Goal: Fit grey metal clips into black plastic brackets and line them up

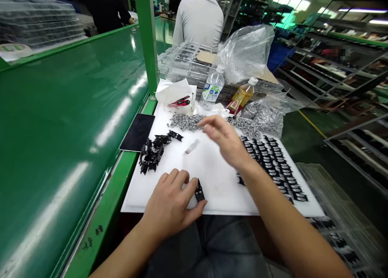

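Note:
My left hand [171, 199] rests near the front edge of the white work board [169, 203]. Its thumb and index finger are closed around a small black plastic part [199, 191] lying on the board. My right hand [228, 142] hovers over the middle of the board, slightly blurred, with its fingers stretched out and nothing visible in them. Just beyond its fingertips is a pile of small grey metal pieces [186, 122]. A heap of loose black plastic parts [151, 154] sits on the left side. Rows of black parts with grey pieces on them [273, 161] stand under and beyond my right forearm.
A dark tablet [138, 132] lies at the board's left edge, beside the green conveyor belt [60, 128]. At the back are a clear bottle [213, 88], a tilted amber drink bottle [242, 96], red-handled pliers [180, 102] and plastic bags [248, 53]. A person in grey [200, 17] sits beyond.

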Tool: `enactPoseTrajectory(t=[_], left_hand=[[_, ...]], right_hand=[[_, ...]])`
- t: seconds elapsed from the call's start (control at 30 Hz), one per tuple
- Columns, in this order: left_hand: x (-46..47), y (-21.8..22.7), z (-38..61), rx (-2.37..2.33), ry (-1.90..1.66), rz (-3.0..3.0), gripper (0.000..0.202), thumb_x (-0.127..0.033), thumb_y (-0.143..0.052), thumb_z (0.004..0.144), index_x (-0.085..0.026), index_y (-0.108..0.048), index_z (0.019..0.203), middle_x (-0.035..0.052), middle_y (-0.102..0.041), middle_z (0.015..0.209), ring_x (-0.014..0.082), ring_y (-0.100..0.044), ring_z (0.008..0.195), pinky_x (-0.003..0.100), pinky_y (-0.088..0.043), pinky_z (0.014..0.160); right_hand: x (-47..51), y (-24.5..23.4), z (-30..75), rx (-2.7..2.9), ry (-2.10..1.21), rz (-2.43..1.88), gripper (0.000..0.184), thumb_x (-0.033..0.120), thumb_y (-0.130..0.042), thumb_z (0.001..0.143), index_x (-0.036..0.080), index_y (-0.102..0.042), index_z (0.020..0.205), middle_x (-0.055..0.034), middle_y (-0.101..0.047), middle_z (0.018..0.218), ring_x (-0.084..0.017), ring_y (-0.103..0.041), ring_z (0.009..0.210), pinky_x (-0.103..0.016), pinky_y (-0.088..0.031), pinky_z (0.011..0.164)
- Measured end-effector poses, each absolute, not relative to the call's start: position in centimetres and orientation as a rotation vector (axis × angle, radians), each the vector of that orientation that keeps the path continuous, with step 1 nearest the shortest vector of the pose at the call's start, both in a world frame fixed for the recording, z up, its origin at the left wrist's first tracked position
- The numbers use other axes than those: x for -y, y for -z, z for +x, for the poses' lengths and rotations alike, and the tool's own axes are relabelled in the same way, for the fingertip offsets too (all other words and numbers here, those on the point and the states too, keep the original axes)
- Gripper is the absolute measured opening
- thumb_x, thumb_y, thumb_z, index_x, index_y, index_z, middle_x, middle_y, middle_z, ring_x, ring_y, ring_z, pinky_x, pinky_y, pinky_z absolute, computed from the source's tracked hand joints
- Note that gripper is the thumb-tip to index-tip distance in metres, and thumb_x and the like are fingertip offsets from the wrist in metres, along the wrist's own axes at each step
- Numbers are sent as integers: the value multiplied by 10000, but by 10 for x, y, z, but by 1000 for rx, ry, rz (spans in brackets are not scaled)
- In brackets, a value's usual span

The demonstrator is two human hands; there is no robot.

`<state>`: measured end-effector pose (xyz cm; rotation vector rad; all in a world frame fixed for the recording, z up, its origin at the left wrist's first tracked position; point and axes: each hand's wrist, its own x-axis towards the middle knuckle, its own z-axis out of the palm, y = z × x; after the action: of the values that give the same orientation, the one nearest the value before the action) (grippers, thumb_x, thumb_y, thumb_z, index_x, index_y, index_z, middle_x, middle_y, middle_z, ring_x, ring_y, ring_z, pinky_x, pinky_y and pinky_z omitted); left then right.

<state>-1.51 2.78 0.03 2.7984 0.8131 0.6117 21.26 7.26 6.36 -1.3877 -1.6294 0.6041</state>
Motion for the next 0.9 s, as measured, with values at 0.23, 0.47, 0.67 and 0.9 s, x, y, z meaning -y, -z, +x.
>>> enactPoseTrajectory(t=[0.23,0.47,0.67,0.9], left_hand=[[-27,-1,-14,-840,-599,2815,326,-495,-617,982,-203,-661,1120,96,-634,1031,277,-554,911,422,-432,747],[-26,-2,-14,-850,-588,2811,343,-509,-625,976,-201,-659,1122,90,-627,1033,283,-556,914,435,-439,742],[-26,-1,-13,-844,-548,2834,378,-547,-582,994,-197,-658,1113,85,-612,1029,289,-549,921,452,-442,747],[-26,1,-12,-842,-540,2863,401,-558,-527,1023,-193,-649,1135,87,-606,1044,285,-547,923,443,-418,747]], right_hand=[[-105,-52,281,1853,-203,-1849,56,194,-654,879,182,-678,927,-100,-735,936,-231,-624,833,-350,-434,791],[-77,-52,269,1914,-168,-1843,148,192,-583,955,175,-726,990,-118,-749,954,-253,-659,883,-362,-467,815],[1,-41,233,2087,-387,-1652,95,241,-603,1016,232,-697,1017,-61,-767,980,-248,-696,902,-387,-515,823],[11,-24,227,2062,-454,-1619,128,209,-579,1044,221,-707,1038,-83,-691,1059,-236,-674,964,-399,-522,878]])
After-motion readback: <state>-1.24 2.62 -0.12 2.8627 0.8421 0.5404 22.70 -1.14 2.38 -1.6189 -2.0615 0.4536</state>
